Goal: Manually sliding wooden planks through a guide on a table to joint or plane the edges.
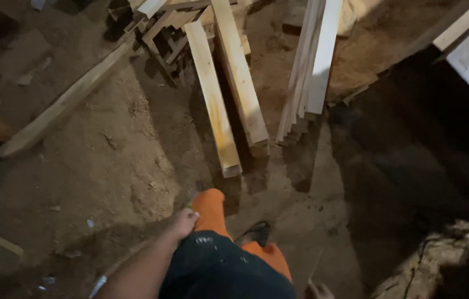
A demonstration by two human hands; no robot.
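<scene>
Walking toward planks (215,105) lying ahead on the sawdust floor (90,166); left hand (184,222) hangs loosely curled, empty, beside the thigh; right hand (318,290) barely visible, grip indeterminable. Firm footing on loose sawdust seems advisable.

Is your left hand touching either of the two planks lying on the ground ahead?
Apart. The head view shows the left hand down by the orange trouser leg, with bare dirt floor between it and the two planks.

L hand (183,223) loosely curled at thigh; R hand (321,290) barely visible, empty.
</scene>
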